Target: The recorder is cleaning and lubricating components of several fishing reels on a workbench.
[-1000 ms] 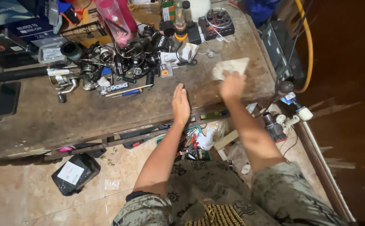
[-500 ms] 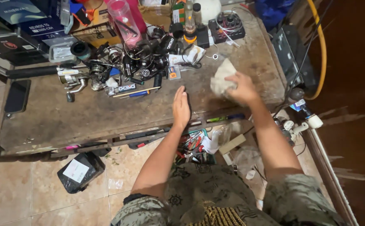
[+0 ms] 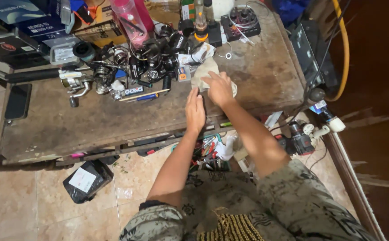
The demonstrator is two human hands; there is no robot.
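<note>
Since a second ago, the cloth (image 3: 207,71) has been dragged leftward across the table (image 3: 265,76) by the right hand (image 3: 220,88), its grip pressed flat upon it; just beside, the left hand (image 3: 195,111) is laid open, holding nothing.

- Looks like a home repair workshop.
- Worn, stained wooden surface (image 3: 257,76) crowded with fishing reels (image 3: 114,67) and small parts.
- Hand tools (image 3: 207,149) stored beneath; cordless drill (image 3: 299,138) on tiled floor (image 3: 16,201).
</note>
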